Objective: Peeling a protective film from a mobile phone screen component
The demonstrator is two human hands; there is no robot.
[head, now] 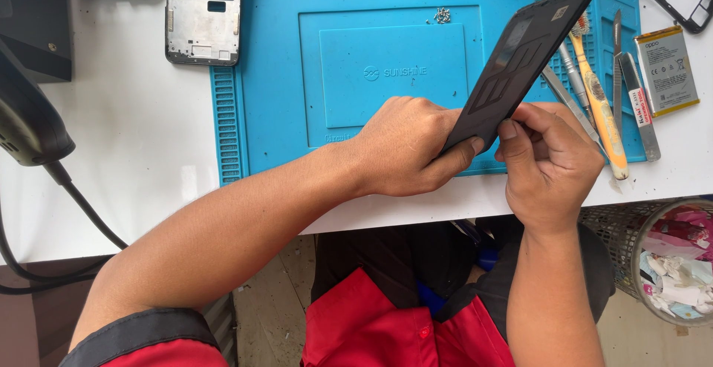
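Note:
A thin black phone panel is held tilted on its lower end above the blue work mat. My left hand grips its lower edge from the left, thumb pressed under the panel. At that same lower corner, my right hand pinches from the right with thumb and fingers. Both hands hover over the near edge of the mat and the white table.
A silver phone frame lies at the mat's upper left. Small screws sit on the mat. A toothbrush, metal tools and a flat battery lie right. A mesh waste bin stands below the table.

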